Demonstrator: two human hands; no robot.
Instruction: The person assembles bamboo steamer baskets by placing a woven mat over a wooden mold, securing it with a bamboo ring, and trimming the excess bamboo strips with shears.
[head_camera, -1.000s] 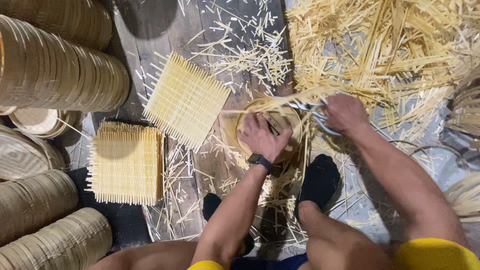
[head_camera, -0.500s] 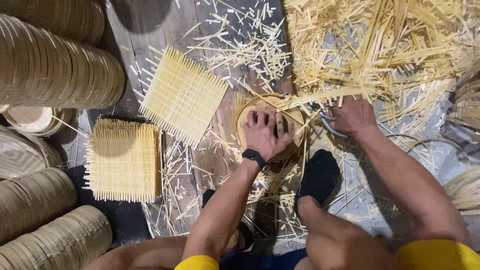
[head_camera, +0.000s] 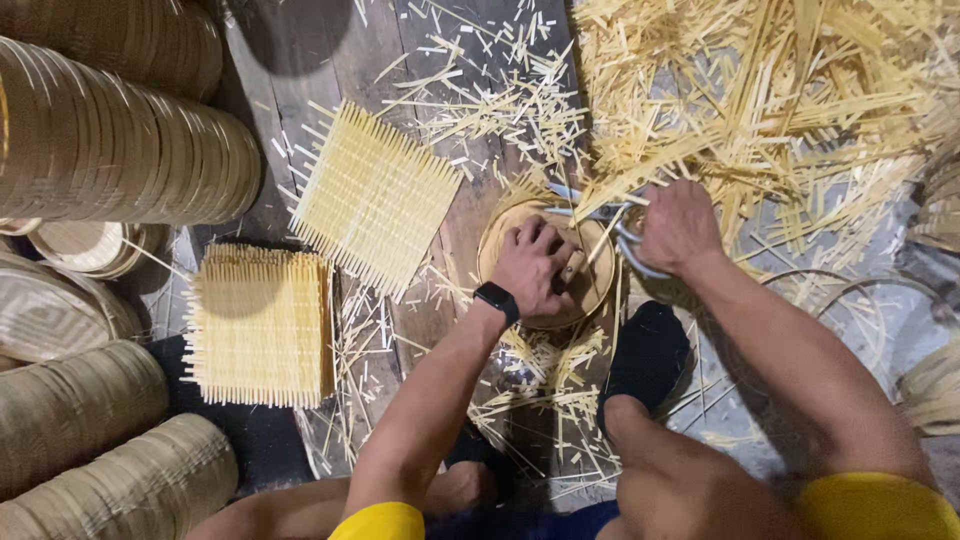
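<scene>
My left hand (head_camera: 537, 266) presses down on a round bamboo tray (head_camera: 594, 284) lying on the wooden floor, fingers bent over its woven middle. A black watch sits on that wrist. My right hand (head_camera: 676, 226) grips metal scissors (head_camera: 601, 209) at the tray's far rim, the blades pointing left among protruding bamboo strips. A black-socked foot (head_camera: 648, 352) rests just below the tray.
Two square woven bamboo mats lie left of the tray: one tilted (head_camera: 374, 196), a stack (head_camera: 260, 326) nearer the left. Stacks of round bamboo rims (head_camera: 110, 145) line the left edge. A heap of cut bamboo strips (head_camera: 770, 90) fills the upper right. Offcuts litter the floor.
My left hand has shifted slightly on the tray, turning it. The right hand with the scissors has stayed at the tray's far rim.
</scene>
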